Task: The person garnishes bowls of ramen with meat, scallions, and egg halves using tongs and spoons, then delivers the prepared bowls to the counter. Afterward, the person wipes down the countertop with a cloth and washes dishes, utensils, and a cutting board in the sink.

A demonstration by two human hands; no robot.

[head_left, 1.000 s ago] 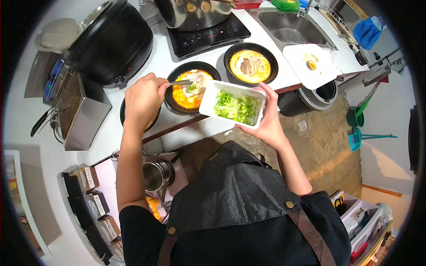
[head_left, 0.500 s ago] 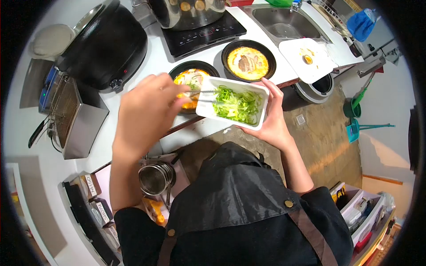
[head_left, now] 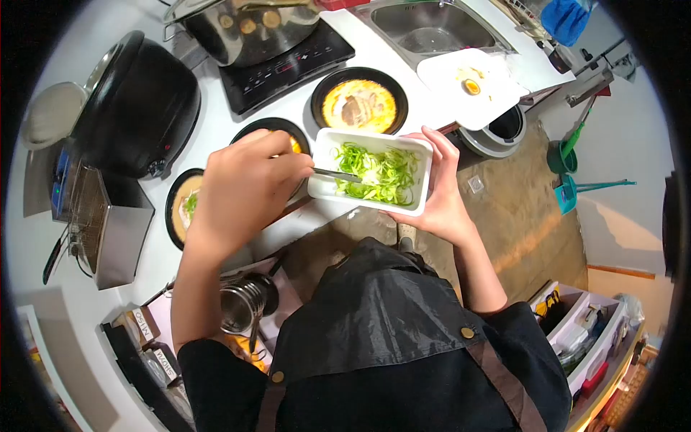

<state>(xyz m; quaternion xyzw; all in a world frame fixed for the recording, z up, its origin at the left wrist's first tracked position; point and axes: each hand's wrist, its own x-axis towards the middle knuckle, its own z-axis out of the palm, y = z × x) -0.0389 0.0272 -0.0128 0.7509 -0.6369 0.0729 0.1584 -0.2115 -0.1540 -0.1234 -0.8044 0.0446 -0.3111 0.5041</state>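
Gripping | left hand (head_left: pixel 252 180): tongs (head_left: pixel 332 173), at shredded greens (head_left: pixel 386 173) | right hand (head_left: pixel 443 194): white tub (head_left: pixel 324 153)

White rectangular tub (head_left: pixel 324 155), open-topped, held out in right hand (head_left: pixel 443 189), hollow facing up toward viewer. Shredded greens (head_left: pixel 385 173) inside: thin strands, bright to pale green, loosely heaped over middle and right, left end mostly bare. Slim metal tweezers (head_left: pixel 335 174) in left hand (head_left: pixel 253 176), nearly level, crossing tub's left rim, tips at greens.
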